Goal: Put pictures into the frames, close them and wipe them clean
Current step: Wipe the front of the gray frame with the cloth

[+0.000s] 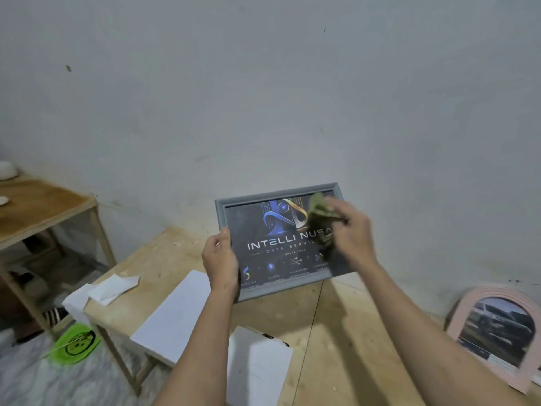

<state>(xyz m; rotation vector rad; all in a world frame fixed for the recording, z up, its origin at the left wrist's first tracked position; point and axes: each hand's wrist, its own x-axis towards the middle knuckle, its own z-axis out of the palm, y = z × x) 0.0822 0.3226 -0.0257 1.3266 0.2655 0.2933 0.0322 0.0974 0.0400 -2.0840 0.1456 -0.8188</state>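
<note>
The left hand (220,263) grips the grey rectangular picture frame (280,241) by its left short edge, long axis crosswise, while the right hand (349,234) presses a bunched green cloth (320,213) onto its upper right.

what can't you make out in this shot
- Head view: the right end of the poster text in the grey frame is hidden by the right hand and its green cloth.
- The small captions along the poster's bottom are too small to read.
- The cloth is motion-blurred.
- The frame's lower left corner sits behind the left hand.
- The pink arched frame is cut by the right edge.
</note>
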